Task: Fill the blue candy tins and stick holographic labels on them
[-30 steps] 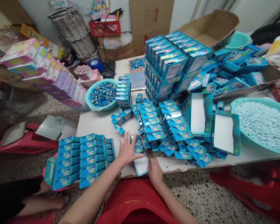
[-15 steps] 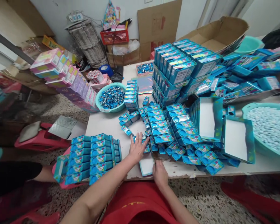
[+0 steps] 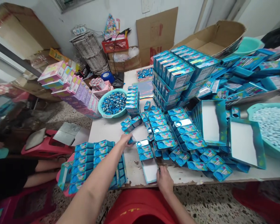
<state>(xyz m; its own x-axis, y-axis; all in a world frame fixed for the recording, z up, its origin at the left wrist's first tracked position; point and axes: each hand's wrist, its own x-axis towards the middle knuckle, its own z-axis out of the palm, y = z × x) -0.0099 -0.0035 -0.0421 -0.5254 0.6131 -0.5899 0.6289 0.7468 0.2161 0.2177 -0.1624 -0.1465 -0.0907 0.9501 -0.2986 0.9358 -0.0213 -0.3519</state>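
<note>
My left hand (image 3: pixel 125 140) is closed around a small blue candy box (image 3: pixel 131 139) left of the middle of the table. My right hand (image 3: pixel 164 181) grips the right side of an open blue display box (image 3: pixel 150 171) near the table's front edge. Several small candy boxes (image 3: pixel 145 148) stand in a row at its far end, and its near part shows a bare white bottom. A few loose candy boxes (image 3: pixel 130 123) lie just beyond my left hand. Filled rows of candy boxes (image 3: pixel 163 136) stand to the right of the display box.
Filled display boxes (image 3: pixel 84 158) rest on a stool at the left, by another person's arm (image 3: pixel 45 170). A bowl of small blue-and-silver pieces (image 3: pixel 114 104) sits behind. Tall stacked cartons (image 3: pixel 175 87), nested empty boxes (image 3: pixel 213 121) and a bowl of pale candies (image 3: pixel 273 124) stand rightward.
My left hand has moved left from the row in the display box to a loose candy box and closed on it. My right hand stays on the display box. The view has shifted slightly.
</note>
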